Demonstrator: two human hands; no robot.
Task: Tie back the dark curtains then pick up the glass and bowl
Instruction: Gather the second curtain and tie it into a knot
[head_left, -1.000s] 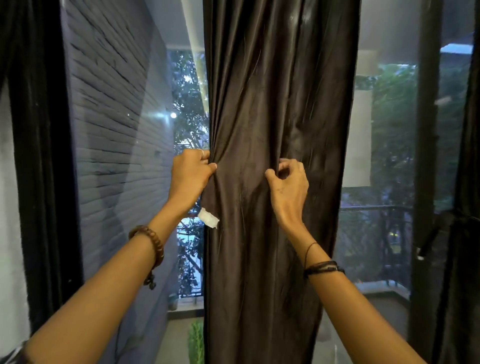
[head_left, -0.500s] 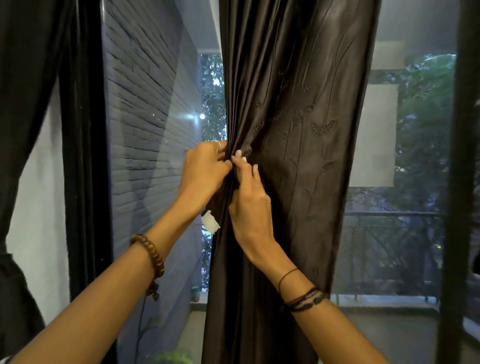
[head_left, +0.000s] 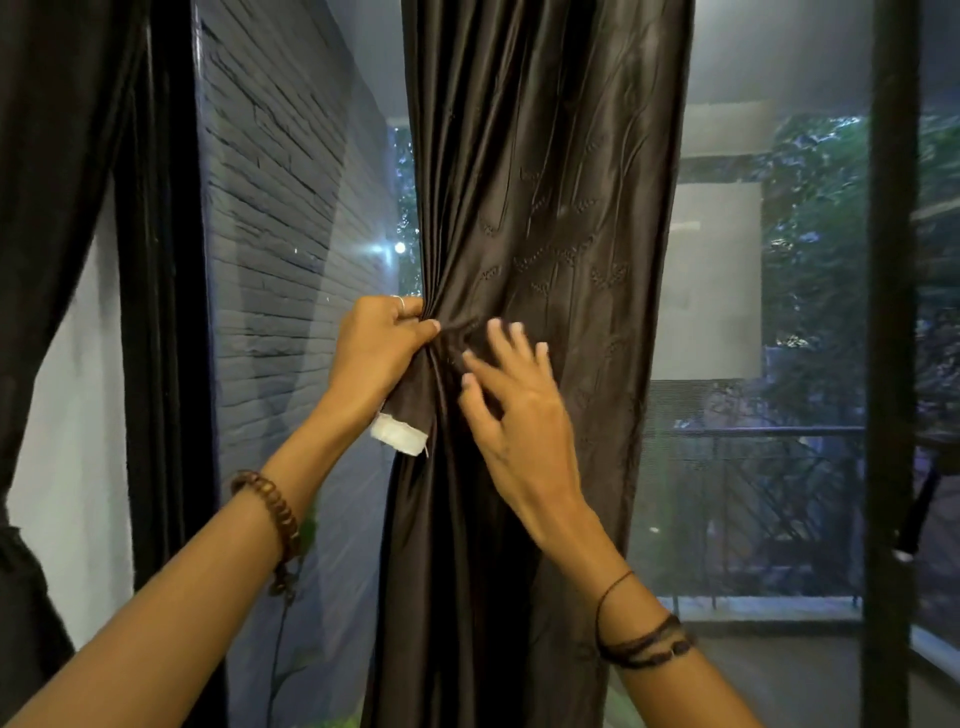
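- A dark brown, glossy fabric curtain (head_left: 545, 260) with a faint embossed leaf pattern hangs down the centre of the frame, bunched into tight folds at mid-height.
- The left hand (head_left: 376, 353), just left of centre, has its fingers and thumb curled round the gathered left edge of the curtain, gripping the pinched folds.
- A dark strip of the same fabric with a white rectangular patch at its end (head_left: 397, 439) hangs out below that hand, against the curtain's left edge.
- The right hand (head_left: 511, 410), at centre and slightly motion-blurred, has its fingers spread and loosely bent, fingertips at the curtain just beside the gathered point; it grips nothing that can be seen.
- A brown beaded bracelet (head_left: 270, 512) sits on the left wrist; thin dark cord bands (head_left: 641, 642) wrap the right wrist.
- Another dark curtain (head_left: 52, 182) hangs along the left edge of the frame.
- A grey brick wall (head_left: 275, 234) shows through the glass at left of centre, and a black vertical window frame (head_left: 891, 312) runs down the right side.
- Green foliage (head_left: 831, 312) and a balcony railing appear outside at right.
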